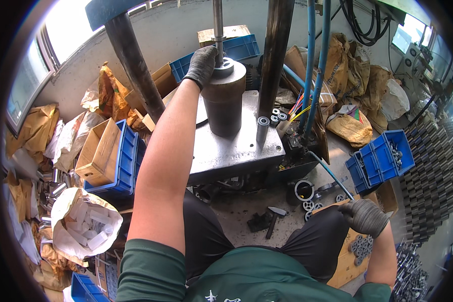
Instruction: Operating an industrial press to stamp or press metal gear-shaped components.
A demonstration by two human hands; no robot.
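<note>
Head view looks down over your green shirt to a small press on a grey steel base plate point(236, 151). Your left hand point(202, 64), in a dark grey glove, reaches up and rests on top of the dark steel cylinder point(225, 105) that stands upright on that plate; its fingers curl over the cylinder's rim, touching the round silver part point(226, 66) seated there under the thin vertical rod point(217, 25). Whether those fingers actually pinch the part you cannot tell from this angle. Your right hand point(363, 217), gloved the same way, is low by your right knee, fingers bent loosely over the edge of a flat cardboard sheet point(348, 261) (bearings lie in rows on it just beside the hand); it appears to hold nothing. A hammer point(275, 217) lies on the dusty floor between your knees. Blue crates point(380, 156) with metal parts sit to your right, and a cardboard box point(98, 151) in another blue crate to your left, near an open bag of white pieces point(85, 224).
</note>
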